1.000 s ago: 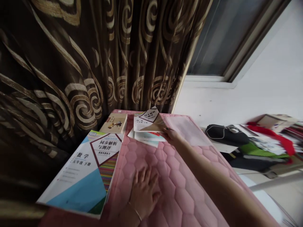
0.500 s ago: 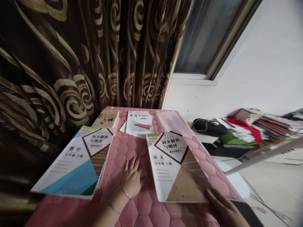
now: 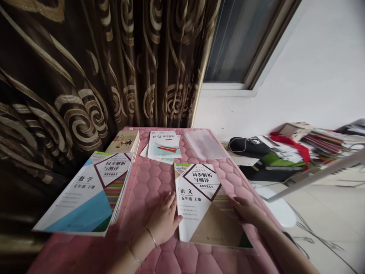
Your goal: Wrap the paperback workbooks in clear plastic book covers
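Observation:
A white and brown workbook lies on the pink quilted table cover, at the right of centre. My left hand rests at its left edge, fingers apart, holding nothing. At the right edge of the same workbook is my right hand, its fingers extended against the edge; their undersides are hidden. A white and blue workbook sits atop a stack at the left. Behind lie a calligraphy booklet on other papers and a stack of tan books.
A translucent sheet or folder lies at the table's back right. Dark patterned curtains hang along the left and back. Beyond the right edge are a cluttered pile with a red strap, a pale bar and cables.
The workbook now lies flat and more sharply in view, its right part lower. My right hand has moved up along its right edge; my left hand has come against its left edge. The view shifted slightly.

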A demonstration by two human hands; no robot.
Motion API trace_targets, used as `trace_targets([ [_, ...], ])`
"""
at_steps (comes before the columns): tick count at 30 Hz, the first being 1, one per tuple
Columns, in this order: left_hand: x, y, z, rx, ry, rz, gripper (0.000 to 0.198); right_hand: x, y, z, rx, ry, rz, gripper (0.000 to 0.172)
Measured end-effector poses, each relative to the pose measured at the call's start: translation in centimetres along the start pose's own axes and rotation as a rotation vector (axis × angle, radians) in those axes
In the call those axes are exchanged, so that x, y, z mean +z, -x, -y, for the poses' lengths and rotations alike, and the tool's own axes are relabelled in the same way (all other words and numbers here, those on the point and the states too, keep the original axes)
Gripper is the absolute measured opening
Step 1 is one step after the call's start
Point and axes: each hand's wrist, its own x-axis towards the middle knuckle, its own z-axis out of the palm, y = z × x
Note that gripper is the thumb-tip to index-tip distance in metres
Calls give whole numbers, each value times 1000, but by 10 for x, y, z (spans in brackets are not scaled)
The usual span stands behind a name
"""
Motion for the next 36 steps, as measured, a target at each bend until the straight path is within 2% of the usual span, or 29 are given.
trace_targets([
  [3, 2, 2, -3, -1, 11, 39, 70, 2, -3, 18, -30, 162, -52, 33],
  [7, 5, 3, -3, 20, -21, 55, 76, 5, 1, 21, -80, 282, -137, 34],
  [11, 11, 2, -5, 3, -90, 16, 77, 4, 3, 15, -48, 309, -155, 32],
  [17, 18, 3, -4, 15, -144, -20, 79, 4, 3, 17, -12, 372, -115, 35],
  [25, 16, 5, -6, 51, -168, -76, 81, -1, 9, 21, 36, 422, -144, 33],
  [36, 11, 7, -5, 87, -122, -59, 86, 2, 9, 13, 6, 423, -175, 33],
])
